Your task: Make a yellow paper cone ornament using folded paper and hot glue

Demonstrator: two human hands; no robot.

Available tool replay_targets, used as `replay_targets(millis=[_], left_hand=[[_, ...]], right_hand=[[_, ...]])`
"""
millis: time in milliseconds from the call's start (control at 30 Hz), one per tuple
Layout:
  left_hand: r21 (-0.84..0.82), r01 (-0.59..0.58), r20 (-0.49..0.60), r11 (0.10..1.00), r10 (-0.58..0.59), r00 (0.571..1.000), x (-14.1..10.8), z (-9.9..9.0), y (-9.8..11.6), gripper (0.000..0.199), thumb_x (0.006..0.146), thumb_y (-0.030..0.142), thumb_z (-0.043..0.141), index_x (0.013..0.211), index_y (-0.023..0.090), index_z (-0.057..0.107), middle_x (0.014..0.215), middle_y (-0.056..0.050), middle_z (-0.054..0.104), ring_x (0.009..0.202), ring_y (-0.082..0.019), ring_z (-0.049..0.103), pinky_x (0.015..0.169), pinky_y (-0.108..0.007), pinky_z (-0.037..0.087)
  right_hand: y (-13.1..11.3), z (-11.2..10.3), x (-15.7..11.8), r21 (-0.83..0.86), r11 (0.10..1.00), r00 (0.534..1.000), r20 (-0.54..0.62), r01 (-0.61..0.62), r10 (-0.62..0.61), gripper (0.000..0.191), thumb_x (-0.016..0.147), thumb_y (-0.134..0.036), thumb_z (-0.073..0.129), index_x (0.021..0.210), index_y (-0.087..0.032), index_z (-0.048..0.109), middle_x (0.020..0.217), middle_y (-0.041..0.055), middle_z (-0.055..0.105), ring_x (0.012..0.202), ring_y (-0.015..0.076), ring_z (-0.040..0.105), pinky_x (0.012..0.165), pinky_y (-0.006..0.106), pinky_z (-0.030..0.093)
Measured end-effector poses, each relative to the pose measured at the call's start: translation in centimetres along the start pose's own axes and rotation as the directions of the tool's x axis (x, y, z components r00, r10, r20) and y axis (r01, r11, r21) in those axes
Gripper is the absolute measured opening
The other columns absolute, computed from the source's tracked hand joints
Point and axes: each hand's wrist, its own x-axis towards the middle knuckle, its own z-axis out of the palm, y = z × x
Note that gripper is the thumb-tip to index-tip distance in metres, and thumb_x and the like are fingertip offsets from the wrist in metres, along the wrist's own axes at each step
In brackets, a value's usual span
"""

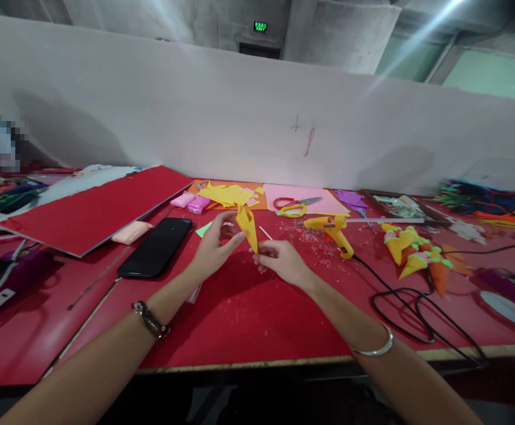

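Note:
A small rolled cone of yellow paper (247, 225) is held above the red table, wide mouth up and tip down. My left hand (216, 243) is at the cone's left side, with thumb and forefinger curved against it. At the lower tip, the fingers of my right hand (284, 261) are pinched together on the paper. A thin pale stick (265, 232) lies just behind my right hand. To the right, a yellow glue gun (333, 230) rests on its side among fine glue strands.
Two pairs of scissors (299, 205) lie on pink paper (284, 192) at the back. A black phone (156, 248) and red board (102, 206) are at left. Finished-looking cones (416, 251) with green and pink bits sit at right, near a looping black cable (399, 295).

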Motion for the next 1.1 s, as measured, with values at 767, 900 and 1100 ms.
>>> replay_targets(millis=[767, 900, 1100], left_hand=[[0.743, 0.000, 0.000, 0.670, 0.000, 1.000, 0.8, -2.2, 0.3, 0.038, 0.084, 0.040, 0.033, 0.082, 0.016, 0.062, 0.087, -0.006, 0.063, 0.086, -0.019, 0.054, 0.078, -0.030, 0.040], [0.915, 0.058, -0.044, 0.399, -0.045, 0.998, 1.2, -3.8, -1.6, 0.035, 0.078, 0.037, 0.043, 0.104, 0.017, 0.056, 0.105, -0.009, 0.059, 0.104, -0.024, 0.048, 0.087, -0.034, 0.038], [0.940, 0.131, -0.041, 0.315, -0.278, 0.960, 1.2, -4.2, -3.5, 0.053, 0.074, 0.045, 0.046, 0.118, 0.015, 0.044, 0.115, -0.012, 0.052, 0.106, -0.027, 0.047, 0.085, -0.036, 0.039]], right_hand=[[-0.1, -0.7, -0.2, -0.160, 0.982, 0.994, 0.007, -0.103, 0.106, 0.027, 0.075, -0.034, 0.052, 0.060, -0.013, 0.058, 0.050, 0.0006, 0.057, 0.044, 0.0070, 0.053, 0.044, 0.017, 0.042], [0.4, -1.1, 0.0, -0.279, 0.954, 0.993, -0.073, -0.111, 0.094, 0.029, 0.076, -0.036, 0.049, 0.062, -0.014, 0.059, 0.053, 0.0011, 0.057, 0.039, 0.0057, 0.048, 0.038, 0.016, 0.037], [0.8, -1.4, 0.1, -0.501, 0.861, 0.995, -0.084, -0.087, 0.052, 0.027, 0.077, -0.031, 0.046, 0.060, -0.015, 0.059, 0.053, 0.0017, 0.058, 0.043, 0.0069, 0.049, 0.043, 0.018, 0.034]])
